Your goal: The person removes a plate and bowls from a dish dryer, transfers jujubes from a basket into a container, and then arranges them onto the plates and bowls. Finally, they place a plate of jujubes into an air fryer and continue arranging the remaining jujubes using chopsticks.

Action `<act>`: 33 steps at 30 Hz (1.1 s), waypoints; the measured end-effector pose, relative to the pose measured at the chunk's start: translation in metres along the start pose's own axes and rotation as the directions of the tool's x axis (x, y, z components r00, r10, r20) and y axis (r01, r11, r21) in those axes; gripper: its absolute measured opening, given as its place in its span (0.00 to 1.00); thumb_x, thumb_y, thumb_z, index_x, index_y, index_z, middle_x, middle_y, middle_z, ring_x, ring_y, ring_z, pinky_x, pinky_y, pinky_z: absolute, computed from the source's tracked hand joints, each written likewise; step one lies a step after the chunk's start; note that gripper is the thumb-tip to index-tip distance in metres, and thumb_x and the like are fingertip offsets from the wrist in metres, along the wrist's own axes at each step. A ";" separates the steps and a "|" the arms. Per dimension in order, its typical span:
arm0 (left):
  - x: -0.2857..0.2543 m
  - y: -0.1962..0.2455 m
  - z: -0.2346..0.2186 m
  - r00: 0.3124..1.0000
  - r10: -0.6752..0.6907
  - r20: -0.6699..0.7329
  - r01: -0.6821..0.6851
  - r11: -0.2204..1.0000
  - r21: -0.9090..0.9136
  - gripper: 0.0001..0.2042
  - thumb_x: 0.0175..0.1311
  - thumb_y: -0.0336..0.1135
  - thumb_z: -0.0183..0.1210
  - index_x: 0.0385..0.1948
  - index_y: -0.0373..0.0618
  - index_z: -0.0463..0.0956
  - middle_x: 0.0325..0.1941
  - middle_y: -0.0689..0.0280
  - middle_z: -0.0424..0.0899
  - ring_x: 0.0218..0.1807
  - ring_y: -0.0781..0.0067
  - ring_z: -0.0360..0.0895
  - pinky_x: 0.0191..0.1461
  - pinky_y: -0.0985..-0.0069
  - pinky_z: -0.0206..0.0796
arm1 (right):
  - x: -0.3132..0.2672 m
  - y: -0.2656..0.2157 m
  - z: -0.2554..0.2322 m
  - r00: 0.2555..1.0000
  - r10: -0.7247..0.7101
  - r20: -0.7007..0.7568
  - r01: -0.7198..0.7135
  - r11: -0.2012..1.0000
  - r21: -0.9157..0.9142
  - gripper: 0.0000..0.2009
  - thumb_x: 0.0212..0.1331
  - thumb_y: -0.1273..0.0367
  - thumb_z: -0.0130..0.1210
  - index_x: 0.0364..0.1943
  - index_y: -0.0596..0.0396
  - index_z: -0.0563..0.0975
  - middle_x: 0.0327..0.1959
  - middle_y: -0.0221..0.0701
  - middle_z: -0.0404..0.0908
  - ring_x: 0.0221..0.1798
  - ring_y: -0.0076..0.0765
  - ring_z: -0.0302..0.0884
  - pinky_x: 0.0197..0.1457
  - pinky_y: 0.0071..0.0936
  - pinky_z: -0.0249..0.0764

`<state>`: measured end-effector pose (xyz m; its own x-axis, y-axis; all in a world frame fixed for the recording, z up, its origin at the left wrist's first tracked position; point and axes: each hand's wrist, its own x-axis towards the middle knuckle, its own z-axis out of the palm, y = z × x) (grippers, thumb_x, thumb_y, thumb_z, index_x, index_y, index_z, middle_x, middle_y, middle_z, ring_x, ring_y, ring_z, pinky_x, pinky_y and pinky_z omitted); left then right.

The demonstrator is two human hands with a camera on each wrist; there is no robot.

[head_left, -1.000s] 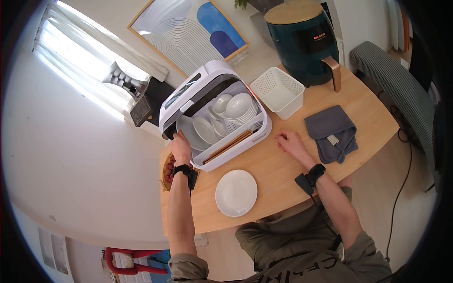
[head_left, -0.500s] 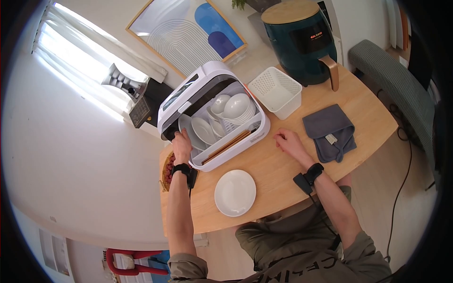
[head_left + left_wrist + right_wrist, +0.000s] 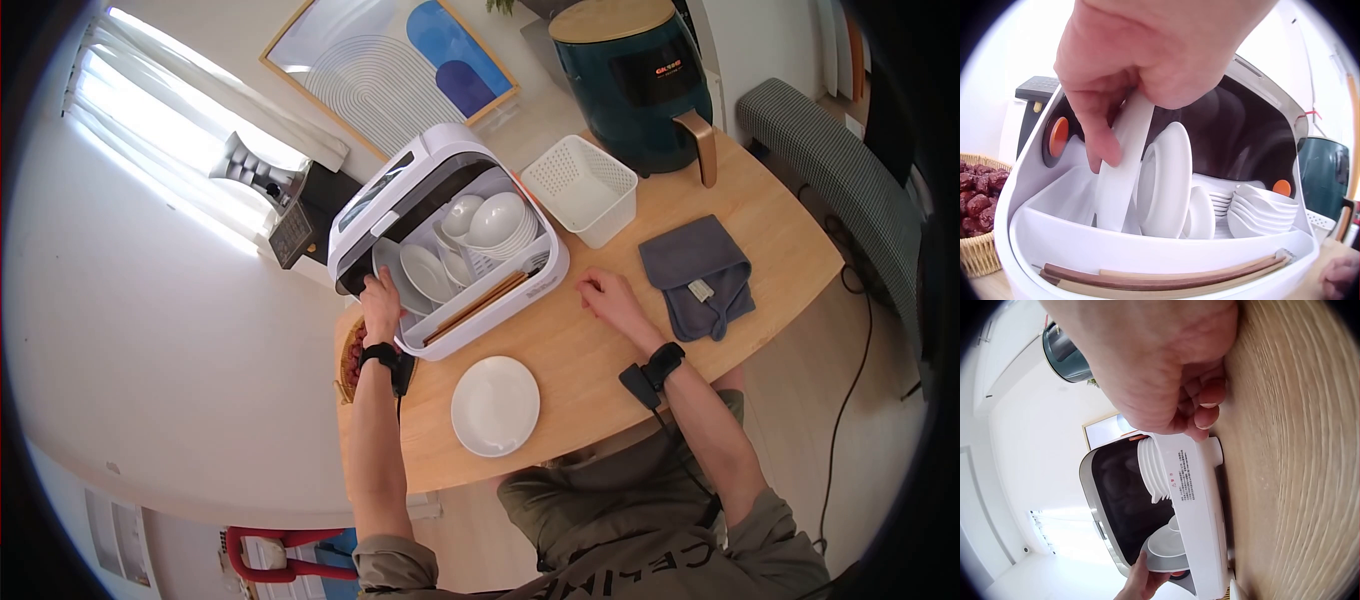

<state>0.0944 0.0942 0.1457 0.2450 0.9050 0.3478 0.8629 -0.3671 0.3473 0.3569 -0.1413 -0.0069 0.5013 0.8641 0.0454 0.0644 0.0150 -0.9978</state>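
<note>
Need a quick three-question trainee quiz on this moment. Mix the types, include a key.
1. True or false: the right hand is gripping the gray towel.

2. Fill in the blank: the left hand pinches a ____ inside the dish box.

3. Multiple choice: what lies lengthwise in the dish box's front compartment?
A) red fruit
B) chopsticks
C) stacked bowls

Key:
1. False; it is beside the towel with its fingers curled, holding nothing visible.
2. plate
3. B
</note>
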 end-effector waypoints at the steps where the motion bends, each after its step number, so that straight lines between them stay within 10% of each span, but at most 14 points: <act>1: 0.001 0.001 0.000 1.000 -0.026 0.014 0.026 1.000 0.009 0.28 0.73 0.50 0.40 0.41 0.23 0.68 0.31 0.33 0.79 0.28 0.40 0.82 0.27 0.58 0.77 | 0.000 -0.001 0.000 1.000 -0.006 -0.007 0.006 1.000 0.004 0.09 0.62 0.67 0.52 0.34 0.60 0.78 0.19 0.31 0.79 0.16 0.24 0.72 0.19 0.26 0.67; 11: 0.012 -0.014 0.014 0.998 -0.044 -0.052 0.051 0.987 0.152 0.24 0.73 0.46 0.41 0.35 0.26 0.73 0.33 0.32 0.79 0.39 0.31 0.79 0.43 0.47 0.72 | 0.000 -0.002 -0.001 1.000 0.026 0.003 -0.026 1.000 0.000 0.10 0.63 0.66 0.53 0.34 0.60 0.78 0.19 0.32 0.79 0.16 0.24 0.72 0.19 0.25 0.67; 33: 0.003 -0.027 -0.030 0.976 0.116 -0.184 -0.064 0.961 0.270 0.19 0.70 0.39 0.45 0.29 0.28 0.76 0.32 0.36 0.79 0.39 0.33 0.77 0.46 0.47 0.68 | 0.003 0.002 0.001 1.000 0.012 0.002 -0.012 1.000 -0.012 0.09 0.62 0.67 0.53 0.36 0.58 0.79 0.20 0.31 0.80 0.17 0.24 0.73 0.20 0.24 0.68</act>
<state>0.0586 0.1002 0.1636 0.2582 0.8010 0.5401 0.9329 -0.3520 0.0760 0.3581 -0.1384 -0.0091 0.5003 0.8652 0.0331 0.0685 -0.0014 -0.9977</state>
